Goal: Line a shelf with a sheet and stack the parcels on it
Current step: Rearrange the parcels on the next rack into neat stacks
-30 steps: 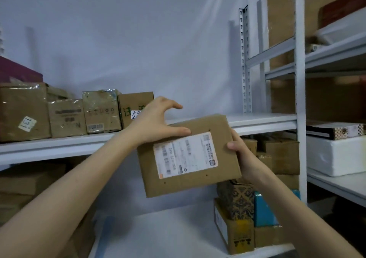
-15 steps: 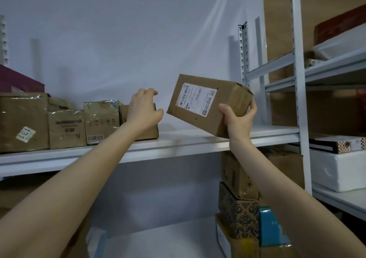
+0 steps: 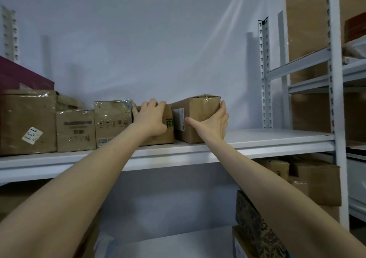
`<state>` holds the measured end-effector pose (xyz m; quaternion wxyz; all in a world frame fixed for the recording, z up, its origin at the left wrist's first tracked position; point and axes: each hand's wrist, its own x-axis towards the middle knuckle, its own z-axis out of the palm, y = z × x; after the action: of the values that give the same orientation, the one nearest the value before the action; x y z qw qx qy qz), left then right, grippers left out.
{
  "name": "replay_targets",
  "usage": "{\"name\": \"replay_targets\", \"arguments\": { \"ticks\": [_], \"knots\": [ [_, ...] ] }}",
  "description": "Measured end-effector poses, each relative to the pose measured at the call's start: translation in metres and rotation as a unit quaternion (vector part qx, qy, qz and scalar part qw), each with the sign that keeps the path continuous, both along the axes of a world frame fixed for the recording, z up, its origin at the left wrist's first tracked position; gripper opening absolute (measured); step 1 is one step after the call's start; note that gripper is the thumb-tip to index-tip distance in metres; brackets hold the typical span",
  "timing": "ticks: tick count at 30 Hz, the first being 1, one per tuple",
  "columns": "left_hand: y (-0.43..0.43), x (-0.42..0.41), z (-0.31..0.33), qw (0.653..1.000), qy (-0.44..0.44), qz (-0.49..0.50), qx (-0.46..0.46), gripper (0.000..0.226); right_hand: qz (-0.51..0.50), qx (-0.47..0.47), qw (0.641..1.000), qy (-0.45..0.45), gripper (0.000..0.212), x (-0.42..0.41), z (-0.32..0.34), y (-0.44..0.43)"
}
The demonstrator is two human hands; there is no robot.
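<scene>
Cardboard of the parcel (image 3: pixel 200 111) looks stiff and the load light, which is only my judgement. It stands on the shelf (image 3: pixel 267 139), slightly turned, just to the right of the left hand (image 3: pixel 150 119) and just beside the neighbouring box (image 3: pixel 166 137). The right hand (image 3: pixel 213 124) is spread wide around its front right corner, with fingers straight on the side and thumb across the front. The left hand holds the neighbouring box, fingers curled over its top edge. The taped top may be slippery, so a better hold is low on the bare side faces.
</scene>
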<state>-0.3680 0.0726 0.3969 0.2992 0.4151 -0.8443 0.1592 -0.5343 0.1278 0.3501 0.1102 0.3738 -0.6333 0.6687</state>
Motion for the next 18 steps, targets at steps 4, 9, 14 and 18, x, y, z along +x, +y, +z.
{"name": "replay_targets", "arguments": {
  "ticks": [4,9,14,18],
  "knots": [
    [-0.002,-0.004,-0.006,0.999,0.008,0.002,-0.034,0.068,0.044,0.059,0.997,0.037,0.125,0.001,0.006,-0.018],
    [-0.003,-0.004,-0.012,0.999,0.016,-0.004,-0.04,0.073,0.054,0.064,0.994,0.066,0.1,0.002,0.0,-0.025],
    [0.001,-0.003,-0.014,0.999,0.037,-0.015,-0.032,0.082,0.025,0.054,0.995,0.08,0.086,-0.001,-0.002,-0.015],
    [0.02,-0.007,-0.028,0.988,0.093,-0.089,-0.08,0.079,0.002,-0.03,0.995,0.095,0.066,-0.003,-0.018,0.003]
  ]
}}
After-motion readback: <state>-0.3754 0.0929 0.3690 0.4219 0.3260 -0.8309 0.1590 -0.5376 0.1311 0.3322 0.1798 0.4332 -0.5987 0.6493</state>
